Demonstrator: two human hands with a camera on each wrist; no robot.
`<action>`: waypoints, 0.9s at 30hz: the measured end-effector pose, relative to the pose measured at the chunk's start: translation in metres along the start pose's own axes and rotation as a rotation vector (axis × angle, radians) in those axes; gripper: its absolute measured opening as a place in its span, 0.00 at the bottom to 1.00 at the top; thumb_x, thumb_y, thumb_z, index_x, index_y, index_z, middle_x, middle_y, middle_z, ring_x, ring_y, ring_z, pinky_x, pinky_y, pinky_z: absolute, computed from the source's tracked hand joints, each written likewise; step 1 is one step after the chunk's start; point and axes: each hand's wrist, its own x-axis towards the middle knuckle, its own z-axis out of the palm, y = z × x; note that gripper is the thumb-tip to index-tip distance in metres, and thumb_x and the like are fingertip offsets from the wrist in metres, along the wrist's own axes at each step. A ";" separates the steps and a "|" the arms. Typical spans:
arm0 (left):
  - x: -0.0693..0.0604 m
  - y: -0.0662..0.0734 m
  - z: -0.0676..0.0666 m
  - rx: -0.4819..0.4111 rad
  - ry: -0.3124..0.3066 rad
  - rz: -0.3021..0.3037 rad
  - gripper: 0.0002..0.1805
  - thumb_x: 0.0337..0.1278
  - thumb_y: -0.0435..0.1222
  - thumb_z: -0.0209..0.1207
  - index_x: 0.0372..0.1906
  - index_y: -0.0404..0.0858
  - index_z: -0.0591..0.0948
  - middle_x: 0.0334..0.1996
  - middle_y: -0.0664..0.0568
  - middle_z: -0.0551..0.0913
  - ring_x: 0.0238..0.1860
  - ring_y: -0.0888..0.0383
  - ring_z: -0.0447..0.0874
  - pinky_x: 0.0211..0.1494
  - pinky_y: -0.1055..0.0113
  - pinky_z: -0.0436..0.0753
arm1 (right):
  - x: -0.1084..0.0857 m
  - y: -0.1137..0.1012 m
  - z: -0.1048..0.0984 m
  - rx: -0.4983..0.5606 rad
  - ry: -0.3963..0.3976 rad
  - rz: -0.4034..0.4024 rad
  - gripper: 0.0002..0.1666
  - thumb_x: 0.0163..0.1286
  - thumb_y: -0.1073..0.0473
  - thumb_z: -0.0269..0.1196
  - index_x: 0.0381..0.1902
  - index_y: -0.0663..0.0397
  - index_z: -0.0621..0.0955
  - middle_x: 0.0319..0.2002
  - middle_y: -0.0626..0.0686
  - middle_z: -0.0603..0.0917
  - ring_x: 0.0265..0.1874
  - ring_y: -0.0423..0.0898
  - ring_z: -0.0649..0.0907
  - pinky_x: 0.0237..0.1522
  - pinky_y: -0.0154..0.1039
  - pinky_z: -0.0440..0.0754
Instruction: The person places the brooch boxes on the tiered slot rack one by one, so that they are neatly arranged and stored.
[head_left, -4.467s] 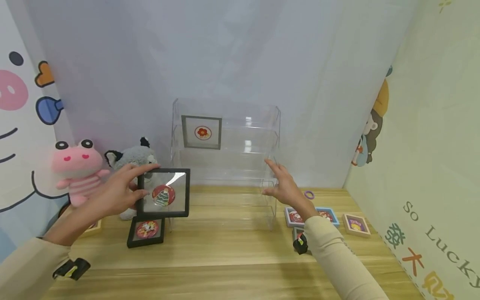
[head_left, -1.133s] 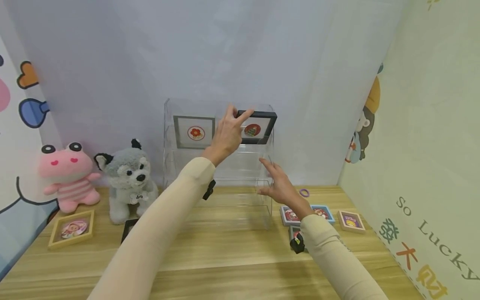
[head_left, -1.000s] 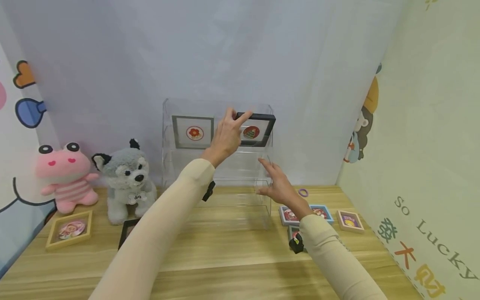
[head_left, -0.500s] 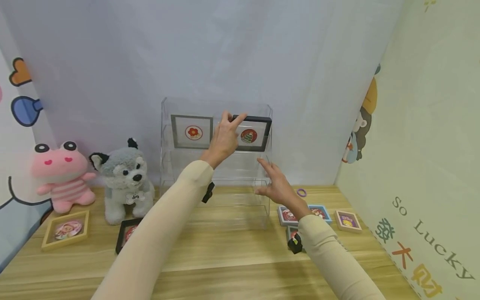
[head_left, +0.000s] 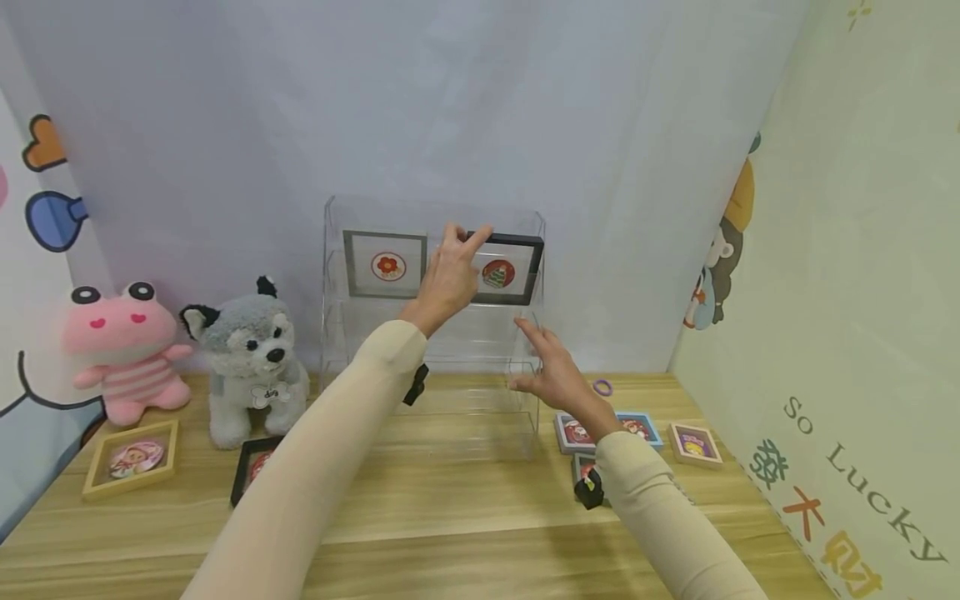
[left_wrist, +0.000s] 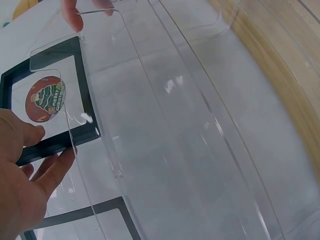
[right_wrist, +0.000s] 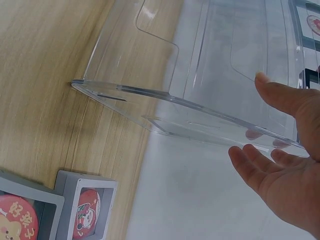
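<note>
A clear tiered acrylic rack stands at the table's back. On its upper part, at right, is a black picture frame with a round Christmas-tree badge. My left hand holds this frame by its left side, thumb in front and fingers behind in the left wrist view. A grey-rimmed frame with a red flower badge stands beside it at left. My right hand is spread at the rack's right side. In the right wrist view, the side panel runs between thumb and fingers; whether they touch it I cannot tell.
A pink plush and a grey husky plush sit at left, behind a yellow frame and a black frame partly hidden by my sleeve. At right lie several small frames, one beige, and a purple ring.
My left hand has carried the black frame from the left front up to the rack's upper right and lowered it slightly. In the last half second little moves; my right hand stays beside the rack.
</note>
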 end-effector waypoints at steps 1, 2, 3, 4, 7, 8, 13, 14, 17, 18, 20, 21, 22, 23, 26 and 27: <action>0.000 0.001 0.000 0.002 -0.005 0.000 0.35 0.60 0.20 0.54 0.72 0.46 0.69 0.58 0.34 0.68 0.25 0.52 0.70 0.28 0.61 0.74 | 0.000 0.000 0.000 0.001 0.000 0.001 0.59 0.56 0.63 0.76 0.79 0.45 0.56 0.73 0.74 0.57 0.63 0.70 0.74 0.62 0.67 0.72; -0.001 0.001 -0.001 0.004 -0.008 0.000 0.36 0.60 0.20 0.54 0.72 0.46 0.69 0.59 0.34 0.68 0.25 0.52 0.69 0.28 0.61 0.73 | -0.001 -0.001 0.000 0.004 -0.001 0.005 0.59 0.56 0.63 0.76 0.79 0.44 0.56 0.73 0.73 0.57 0.64 0.70 0.74 0.63 0.67 0.71; -0.001 0.002 -0.001 0.008 -0.011 0.000 0.36 0.60 0.20 0.54 0.72 0.46 0.69 0.60 0.34 0.68 0.26 0.52 0.69 0.29 0.61 0.73 | -0.001 -0.001 0.000 0.007 -0.002 0.007 0.59 0.56 0.63 0.76 0.79 0.44 0.57 0.73 0.73 0.58 0.64 0.70 0.74 0.63 0.67 0.71; -0.001 0.003 -0.001 0.011 -0.012 -0.001 0.36 0.59 0.19 0.53 0.72 0.46 0.69 0.60 0.34 0.67 0.26 0.52 0.69 0.29 0.61 0.73 | -0.001 -0.001 0.001 0.005 -0.004 0.005 0.59 0.56 0.62 0.76 0.79 0.44 0.56 0.73 0.73 0.58 0.64 0.70 0.74 0.63 0.67 0.71; -0.001 0.006 -0.001 0.019 -0.001 -0.008 0.36 0.59 0.19 0.53 0.72 0.46 0.70 0.62 0.35 0.67 0.29 0.50 0.71 0.30 0.60 0.73 | -0.001 -0.001 0.001 0.006 -0.008 0.010 0.59 0.56 0.62 0.76 0.79 0.44 0.56 0.74 0.73 0.57 0.64 0.70 0.74 0.63 0.67 0.72; -0.001 0.007 -0.002 0.025 0.005 -0.010 0.36 0.59 0.19 0.53 0.72 0.46 0.70 0.62 0.36 0.67 0.30 0.49 0.72 0.31 0.59 0.74 | -0.001 -0.001 0.001 0.003 -0.008 0.010 0.59 0.56 0.61 0.76 0.79 0.44 0.56 0.74 0.73 0.57 0.64 0.70 0.74 0.63 0.67 0.72; -0.001 0.014 -0.005 0.064 0.036 -0.021 0.34 0.61 0.22 0.54 0.71 0.46 0.71 0.64 0.37 0.66 0.41 0.44 0.77 0.34 0.57 0.79 | -0.001 -0.001 0.001 -0.007 -0.007 0.011 0.59 0.56 0.61 0.76 0.79 0.44 0.56 0.74 0.73 0.57 0.66 0.70 0.72 0.64 0.67 0.70; -0.001 0.015 -0.006 0.074 0.039 -0.020 0.33 0.62 0.22 0.54 0.71 0.46 0.71 0.64 0.37 0.66 0.42 0.44 0.77 0.33 0.57 0.79 | -0.001 -0.002 0.001 -0.004 -0.007 0.008 0.59 0.56 0.61 0.76 0.79 0.44 0.57 0.74 0.73 0.57 0.66 0.70 0.72 0.64 0.67 0.70; -0.003 0.018 -0.008 0.108 0.051 -0.008 0.32 0.63 0.23 0.53 0.71 0.47 0.72 0.65 0.38 0.66 0.45 0.43 0.78 0.30 0.58 0.78 | -0.002 -0.003 0.001 0.011 -0.003 0.003 0.58 0.56 0.62 0.76 0.79 0.46 0.57 0.73 0.74 0.58 0.65 0.70 0.73 0.63 0.67 0.71; -0.003 0.019 -0.009 0.116 0.057 -0.002 0.32 0.64 0.23 0.52 0.71 0.48 0.72 0.66 0.38 0.66 0.45 0.43 0.78 0.29 0.58 0.78 | -0.002 -0.004 0.001 0.015 -0.003 0.000 0.58 0.56 0.62 0.76 0.79 0.46 0.57 0.73 0.74 0.58 0.64 0.70 0.74 0.63 0.67 0.71; -0.003 0.020 -0.010 0.131 0.076 0.017 0.31 0.65 0.23 0.51 0.70 0.48 0.72 0.66 0.38 0.66 0.45 0.43 0.78 0.28 0.59 0.77 | -0.002 -0.003 0.001 0.014 -0.002 -0.003 0.58 0.56 0.62 0.76 0.79 0.47 0.57 0.73 0.74 0.58 0.63 0.70 0.74 0.63 0.67 0.72; -0.003 0.021 -0.011 0.136 0.087 0.027 0.30 0.66 0.24 0.50 0.70 0.47 0.73 0.66 0.38 0.66 0.45 0.43 0.77 0.28 0.59 0.77 | -0.001 -0.003 0.001 0.016 -0.001 -0.004 0.58 0.56 0.62 0.76 0.79 0.47 0.57 0.73 0.75 0.58 0.64 0.70 0.74 0.63 0.67 0.71; -0.003 0.021 -0.012 0.138 0.099 0.038 0.30 0.66 0.24 0.50 0.70 0.47 0.73 0.66 0.38 0.67 0.45 0.43 0.77 0.27 0.59 0.77 | -0.001 -0.003 0.001 0.014 -0.002 -0.003 0.58 0.56 0.62 0.76 0.79 0.46 0.57 0.73 0.74 0.58 0.64 0.71 0.73 0.64 0.67 0.71; -0.003 0.022 -0.013 0.139 0.111 0.047 0.29 0.66 0.24 0.50 0.69 0.47 0.74 0.66 0.38 0.67 0.45 0.43 0.77 0.27 0.59 0.77 | -0.001 -0.002 0.001 0.014 -0.003 -0.002 0.58 0.56 0.62 0.76 0.79 0.46 0.57 0.73 0.74 0.58 0.64 0.71 0.73 0.64 0.67 0.71; -0.003 0.024 -0.019 0.148 0.138 0.071 0.29 0.65 0.24 0.51 0.68 0.47 0.74 0.65 0.38 0.68 0.45 0.44 0.77 0.25 0.59 0.76 | -0.001 -0.003 0.001 0.017 -0.002 -0.001 0.59 0.55 0.63 0.76 0.79 0.45 0.57 0.73 0.74 0.58 0.65 0.70 0.73 0.64 0.67 0.70; -0.004 0.025 -0.022 0.152 0.147 0.076 0.29 0.65 0.24 0.52 0.68 0.47 0.75 0.65 0.38 0.69 0.45 0.44 0.77 0.24 0.59 0.75 | -0.001 -0.003 0.001 0.019 -0.001 -0.002 0.59 0.55 0.63 0.76 0.79 0.45 0.57 0.73 0.74 0.58 0.65 0.70 0.73 0.64 0.67 0.70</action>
